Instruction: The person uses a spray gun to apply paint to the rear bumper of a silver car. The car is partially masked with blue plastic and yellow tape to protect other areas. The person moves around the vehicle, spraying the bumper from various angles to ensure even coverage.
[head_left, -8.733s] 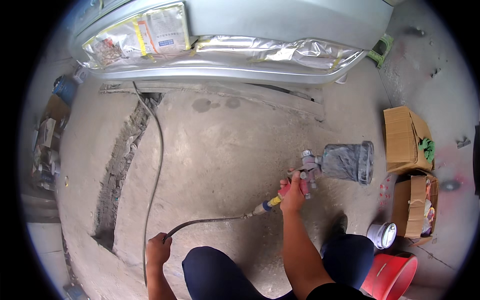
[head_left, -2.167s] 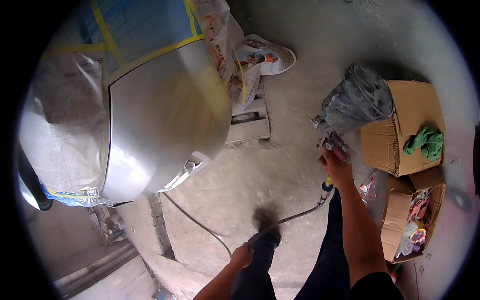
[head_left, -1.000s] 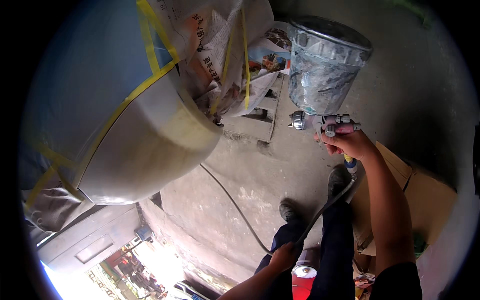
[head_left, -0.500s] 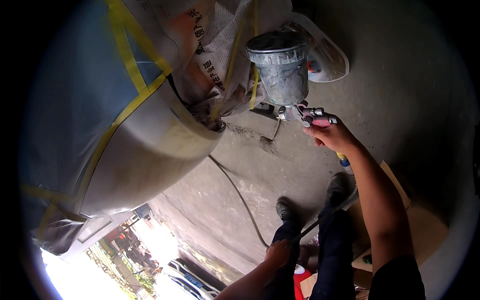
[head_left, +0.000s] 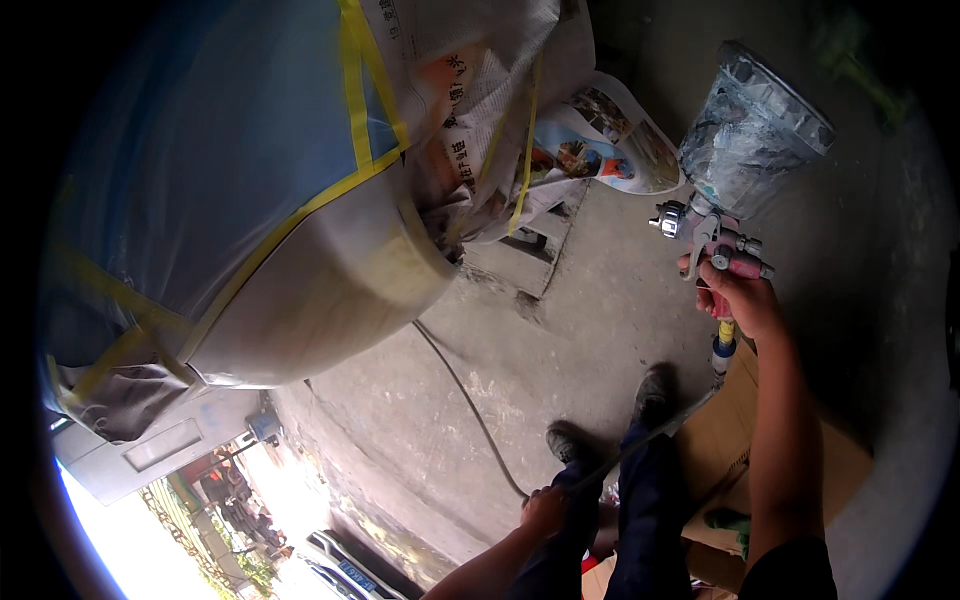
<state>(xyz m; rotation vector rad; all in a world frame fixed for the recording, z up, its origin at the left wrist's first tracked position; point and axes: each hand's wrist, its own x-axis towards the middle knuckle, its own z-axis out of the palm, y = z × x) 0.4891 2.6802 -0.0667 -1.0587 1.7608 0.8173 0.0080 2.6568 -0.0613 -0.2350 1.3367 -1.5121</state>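
Note:
My right hand (head_left: 742, 296) is closed round the handle of a paint spray gun (head_left: 722, 250). The gun's large paint-stained cup (head_left: 752, 132) sits on top, tilted to the right, and the nozzle points left. Lower down, my left hand (head_left: 546, 508) grips the dark air hose (head_left: 470, 410) in front of my legs; the hose runs up to the gun's base. To the left is a curved vehicle panel (head_left: 320, 285), pale with yellowish patches. Yellow masking tape (head_left: 285, 232) edges it, next to clear and bluish plastic sheeting (head_left: 240, 130). The gun stands apart from the panel.
Newspaper masking (head_left: 490, 110) hangs beyond the panel, with a loose picture sheet (head_left: 640, 150) at its right. Flattened cardboard (head_left: 725, 430) lies by my right leg. The hose trails across the concrete floor (head_left: 580, 330). A parked vehicle (head_left: 345, 570) stands at the lower left.
The spray gun in my right hand has moved right, away from the panel, and its cup has tipped to the right. My left hand still holds the hose. The view has shifted slightly.

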